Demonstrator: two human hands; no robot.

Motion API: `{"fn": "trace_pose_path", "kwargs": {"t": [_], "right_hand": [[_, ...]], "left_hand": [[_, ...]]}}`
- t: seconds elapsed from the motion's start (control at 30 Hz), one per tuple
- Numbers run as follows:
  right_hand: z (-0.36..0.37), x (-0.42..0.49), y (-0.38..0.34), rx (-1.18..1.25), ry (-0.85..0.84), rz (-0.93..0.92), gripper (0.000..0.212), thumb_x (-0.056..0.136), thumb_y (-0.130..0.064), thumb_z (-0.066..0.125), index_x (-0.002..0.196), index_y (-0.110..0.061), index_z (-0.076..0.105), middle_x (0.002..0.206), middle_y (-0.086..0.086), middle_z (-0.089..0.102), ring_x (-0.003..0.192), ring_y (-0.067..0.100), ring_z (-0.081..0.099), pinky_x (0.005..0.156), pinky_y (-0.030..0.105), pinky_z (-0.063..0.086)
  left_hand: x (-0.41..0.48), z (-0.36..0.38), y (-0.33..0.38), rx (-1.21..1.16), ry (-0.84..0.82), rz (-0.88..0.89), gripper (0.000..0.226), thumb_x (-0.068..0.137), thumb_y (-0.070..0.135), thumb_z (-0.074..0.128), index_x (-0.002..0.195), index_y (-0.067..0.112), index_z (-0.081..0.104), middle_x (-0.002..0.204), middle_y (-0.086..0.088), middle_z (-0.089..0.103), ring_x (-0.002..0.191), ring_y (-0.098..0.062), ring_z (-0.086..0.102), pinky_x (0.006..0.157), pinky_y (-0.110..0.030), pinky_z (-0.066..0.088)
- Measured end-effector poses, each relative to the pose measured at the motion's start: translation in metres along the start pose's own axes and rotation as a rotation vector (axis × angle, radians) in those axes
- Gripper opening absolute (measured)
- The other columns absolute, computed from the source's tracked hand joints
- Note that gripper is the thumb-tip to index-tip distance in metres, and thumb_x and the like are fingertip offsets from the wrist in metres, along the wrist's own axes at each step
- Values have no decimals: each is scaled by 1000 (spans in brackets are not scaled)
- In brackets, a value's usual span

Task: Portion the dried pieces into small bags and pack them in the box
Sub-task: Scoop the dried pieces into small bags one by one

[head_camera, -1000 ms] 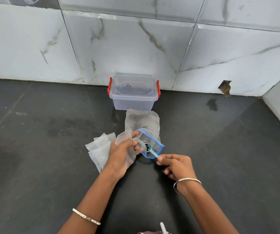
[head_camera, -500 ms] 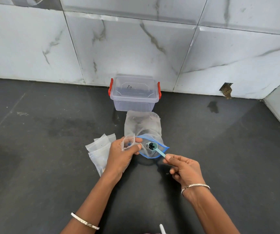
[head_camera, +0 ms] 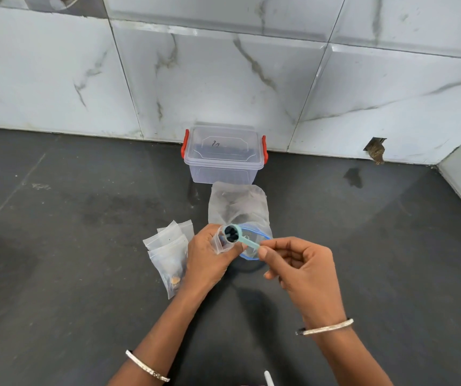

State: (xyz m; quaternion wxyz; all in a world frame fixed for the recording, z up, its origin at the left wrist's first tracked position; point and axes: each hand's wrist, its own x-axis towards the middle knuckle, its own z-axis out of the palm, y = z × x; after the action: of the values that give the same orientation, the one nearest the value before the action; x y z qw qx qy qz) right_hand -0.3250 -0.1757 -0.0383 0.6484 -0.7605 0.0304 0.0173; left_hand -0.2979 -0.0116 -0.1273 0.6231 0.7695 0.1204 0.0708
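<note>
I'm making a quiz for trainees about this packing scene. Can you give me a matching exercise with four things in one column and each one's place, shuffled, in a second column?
Things
1. teal scoop
2. small bag
3. box
4. large bag

Places
A. against the wall
B. lying on the counter, just in front of the box
C. pinched in the right hand
D. gripped in the left hand

Pairs: 1-C, 2-D, 3-A, 4-B

One box, one scoop, one pouch
</note>
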Motion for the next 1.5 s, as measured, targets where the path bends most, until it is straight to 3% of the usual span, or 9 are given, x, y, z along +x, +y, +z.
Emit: {"fn": "trace_pose_path", "kwargs": {"t": [0.17, 0.33, 0.6, 0.73, 0.87, 1.0, 1.1, 1.2, 1.5], "right_hand": [[12, -5, 15, -581, 53, -537, 11, 77, -18, 82, 86, -23, 79, 82, -17, 73, 68, -2, 63, 68, 10, 51], [13, -7, 16, -541, 122, -616, 12, 77, -12, 82, 85, -19, 79, 82, -14, 72, 72, 2, 65, 68, 19, 55], [-8, -1, 4, 251, 88, 77, 10, 78, -4, 77, 88, -3, 77, 74, 13, 75, 59, 14, 62, 54, 20, 49], [-25, 3, 13, 374, 105, 312, 11, 79, -4, 75, 88, 1, 75, 75, 13, 72, 60, 14, 59, 52, 16, 49], [-24, 9, 24, 46, 177, 173, 4, 78, -7, 79, 82, -9, 78, 68, 7, 74, 60, 16, 65, 53, 18, 50], [-2, 18, 36, -694, 232, -378, 10, 76, -14, 80, 76, -23, 77, 67, -12, 71, 61, 9, 65, 56, 26, 52], [19, 32, 40, -1036, 259, -610, 16, 74, -17, 76, 62, -22, 68, 55, -8, 60, 56, 18, 51, 45, 22, 35], [32, 54, 39, -1201, 217, -608, 25, 64, -13, 84, 56, -22, 63, 51, -7, 57, 53, 15, 46, 46, 22, 21], [41, 76, 51, -1373, 15, -462, 33, 45, -13, 91, 54, -22, 60, 51, -5, 56, 46, 17, 55, 38, 20, 26]], "left_hand": [[0, 2, 2, -56, -5, -40, 33, 71, 41, 90, 96, 25, 75, 96, 5, 76, 92, -17, 73, 86, -43, 63], [0, 1, 1, -93, 2, -46, 29, 76, 28, 89, 102, 21, 75, 100, 5, 77, 96, -16, 73, 90, -40, 61], [2, 2, -3, -85, 25, -54, 19, 85, 14, 78, 100, 26, 76, 98, 9, 77, 95, -11, 72, 87, -35, 61], [2, 1, -2, -122, 5, -37, 27, 87, 8, 73, 100, 30, 79, 104, 10, 77, 98, -12, 72, 90, -37, 60], [2, 0, 2, -111, 27, 15, 33, 87, 6, 72, 106, 32, 78, 108, 11, 74, 101, -13, 70, 92, -39, 60], [1, 0, 6, -134, 38, 50, 38, 77, 11, 66, 108, 31, 78, 115, 10, 73, 109, -11, 69, 95, -37, 58], [2, 0, 6, -135, 24, 64, 40, 81, 1, 66, 111, 26, 77, 117, 7, 72, 108, -10, 69, 91, -31, 59], [3, 0, 4, -130, 10, 58, 43, 84, -8, 66, 112, 23, 77, 117, 5, 71, 106, -8, 69, 84, -22, 58], [7, 0, -3, -162, 11, 36, 45, 81, -9, 65, 113, 22, 76, 116, 3, 71, 102, -13, 71, 79, -24, 59]]}}
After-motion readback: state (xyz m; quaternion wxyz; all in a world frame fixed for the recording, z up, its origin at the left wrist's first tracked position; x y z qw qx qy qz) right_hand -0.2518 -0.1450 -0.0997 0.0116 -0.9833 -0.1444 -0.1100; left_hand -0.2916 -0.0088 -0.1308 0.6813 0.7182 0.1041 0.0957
